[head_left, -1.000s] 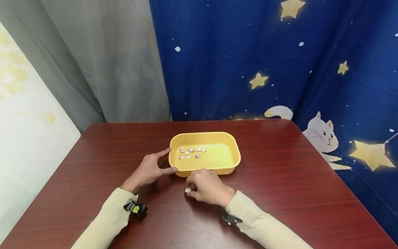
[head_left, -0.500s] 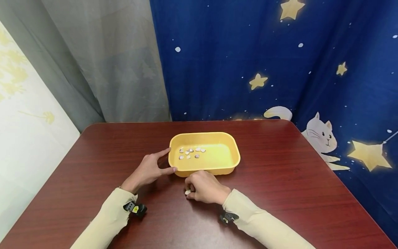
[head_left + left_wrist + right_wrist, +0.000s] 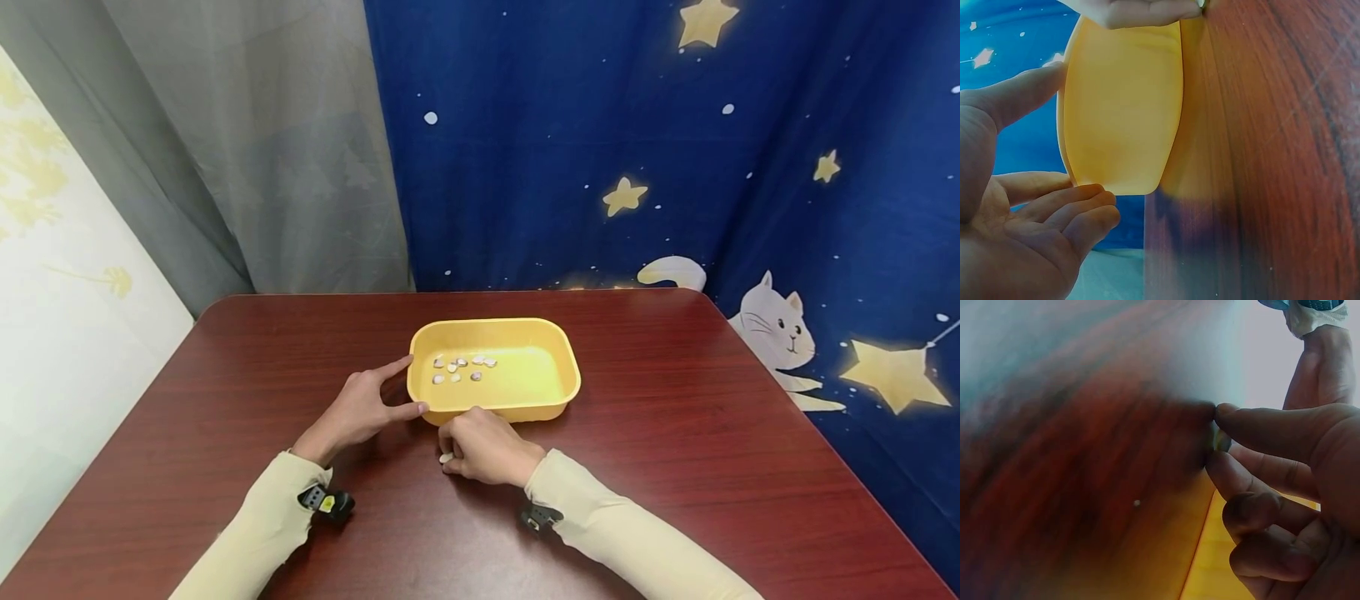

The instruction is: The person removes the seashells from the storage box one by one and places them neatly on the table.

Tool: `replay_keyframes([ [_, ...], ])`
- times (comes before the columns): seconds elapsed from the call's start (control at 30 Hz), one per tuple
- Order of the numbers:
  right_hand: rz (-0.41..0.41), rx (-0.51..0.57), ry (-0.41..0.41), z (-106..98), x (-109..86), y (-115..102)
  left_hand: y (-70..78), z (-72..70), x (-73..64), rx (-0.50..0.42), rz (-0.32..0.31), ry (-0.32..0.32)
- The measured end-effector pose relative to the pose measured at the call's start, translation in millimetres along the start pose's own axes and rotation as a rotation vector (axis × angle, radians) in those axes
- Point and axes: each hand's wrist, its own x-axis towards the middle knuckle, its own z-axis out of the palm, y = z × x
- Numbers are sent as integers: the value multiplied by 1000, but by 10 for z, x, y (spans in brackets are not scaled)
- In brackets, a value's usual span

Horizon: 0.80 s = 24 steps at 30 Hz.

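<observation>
At lower center of the frame, a right hand (image 3: 487, 447) pinches a small pale pebble (image 3: 446, 457) in front of a yellow tray (image 3: 543, 411), whose left end a left hand (image 3: 360, 408) touches with extended fingers. The narrow fingertip hold could let the pebble slip onto the tabletop (image 3: 420, 542).

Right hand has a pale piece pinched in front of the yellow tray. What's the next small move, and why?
I'd probably raise the right hand and carry the pale piece over the near rim of the yellow tray: the piece is outside the tray, similar small pieces lie inside, and the left hand rests against its left end, which should help steady it.
</observation>
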Motion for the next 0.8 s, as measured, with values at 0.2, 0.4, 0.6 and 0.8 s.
replay_keyframes([
  [0.2,5,-17,16,17,8,4,-1,1,-5,-2,1,-3],
  [0.4,16,-36,13,29,4,-1,-6,8,-5,-6,0,-2],
  [0.6,24,-44,7,26,-3,-8,-3,1,-7,-3,0,-2],
  [0.8,23,-54,10,18,-12,-4,1,4,-2,-3,-11,-6],
])
